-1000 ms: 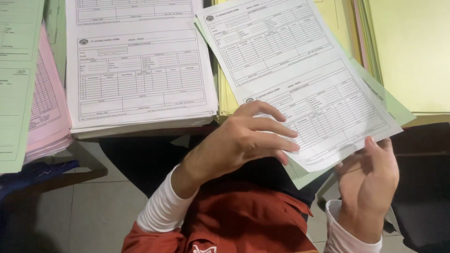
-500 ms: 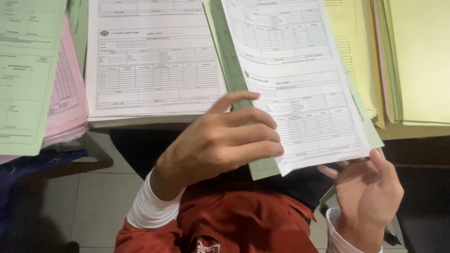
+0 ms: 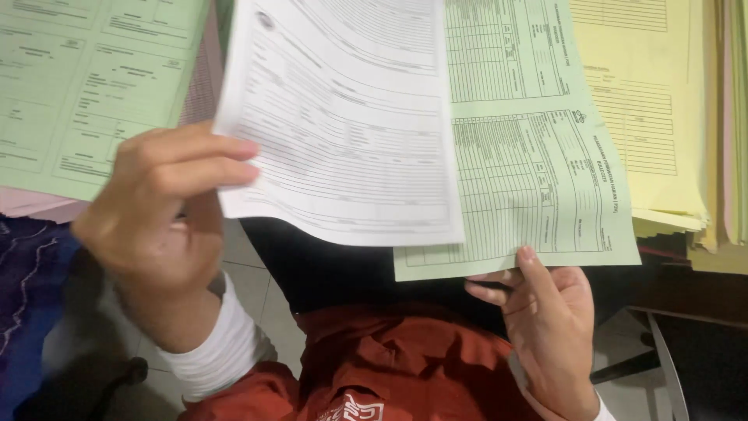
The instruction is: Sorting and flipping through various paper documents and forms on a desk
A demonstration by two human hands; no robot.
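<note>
My left hand (image 3: pixel 160 210) pinches the lower left corner of a white printed form sheet (image 3: pixel 351 132) and holds it up in front of me. The sheet tilts and covers the white stack behind it. My right hand (image 3: pixel 545 320) grips the bottom edge of a green form sheet (image 3: pixel 530 171), thumb on top and fingers underneath. The white sheet overlaps the green one's left part.
A green stack of forms (image 3: pixel 86 86) lies at the left over a pink stack (image 3: pixel 31 204). A yellow stack (image 3: pixel 654 117) lies at the right on the desk edge. A blue cloth (image 3: pixel 27 296) is at the lower left. A dark chair (image 3: pixel 701 351) stands at the right.
My left hand has lifted the white sheet off the green one and swung it to the left and up. My right hand keeps the green sheet. The view has shifted right.
</note>
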